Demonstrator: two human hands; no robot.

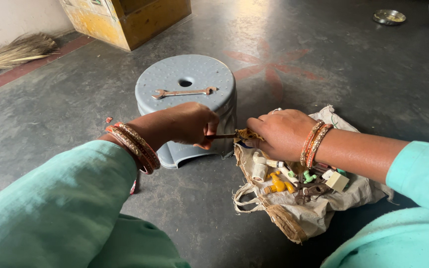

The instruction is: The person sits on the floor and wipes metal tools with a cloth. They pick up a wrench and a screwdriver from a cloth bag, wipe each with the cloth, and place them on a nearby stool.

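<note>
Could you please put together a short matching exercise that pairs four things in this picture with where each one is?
Things:
1. wrench
2. broom
3. metal dish
4. yellow tap

Places:
A. on the floor at the far right
B. on the open cloth bag
C. on top of the grey stool
D. along the wall at the far left

Pairs: 1-C, 2-D, 3-A, 4-B
</note>
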